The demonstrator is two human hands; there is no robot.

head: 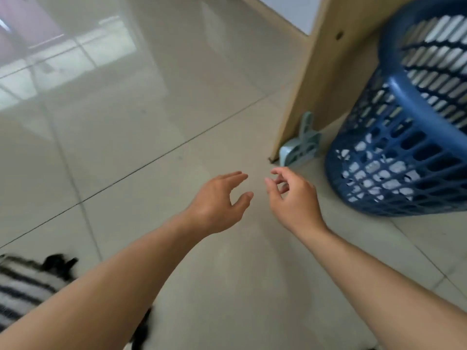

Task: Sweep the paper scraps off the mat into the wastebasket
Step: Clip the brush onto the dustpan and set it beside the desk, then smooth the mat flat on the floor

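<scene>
The wastebasket (404, 137) stands on the tiled floor (151, 122) at the right of the view, a blue plastic basket with a thick rolled rim and walls pierced by rows of slots. Through the slots low in its near wall show white crumpled paper scraps (379, 173), lying in the bottom. It sits just beside a pale wooden panel (316, 79), and a small light-green plastic piece (300, 147) leans at the foot of that panel, between it and the basket. Both bare forearms reach forward over the floor. The left hand (217, 203) is spread loosely, fingers apart and slightly curled, holding nothing. The right hand (293, 198) is half-curled, fingers bent inward, also empty, near the basket's base but not touching it. A striped black-and-white mat (22, 284) with a dark fringe shows at the lower left, blurred.
</scene>
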